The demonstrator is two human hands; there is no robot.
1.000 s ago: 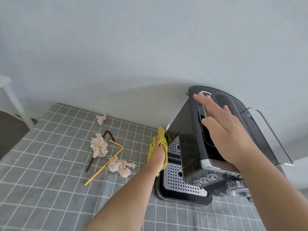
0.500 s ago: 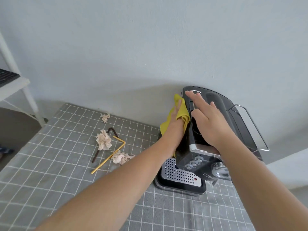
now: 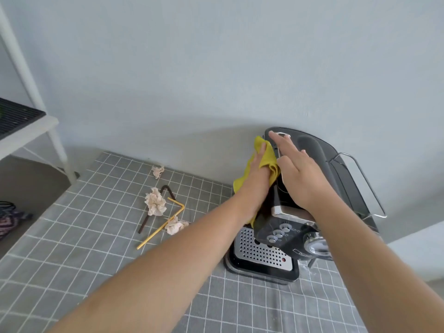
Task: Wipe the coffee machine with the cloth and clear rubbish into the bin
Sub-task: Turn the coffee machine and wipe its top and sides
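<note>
Pressing flat-fingered: left hand point(image 3: 255, 186) on cloth point(image 3: 266, 156), right hand point(image 3: 300, 179) on coffee machine point(image 3: 314, 146); checked tablecloth point(image 3: 96, 236); pale wall point(image 3: 216, 68).

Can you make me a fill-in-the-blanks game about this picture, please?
1. The left hand presses a ____ cloth against the coffee machine.
2. The right hand lies flat on the machine's ____.
3. ____ crumpled tissues lie on the checked tablecloth.
Missing words: yellow; top; three.
</note>
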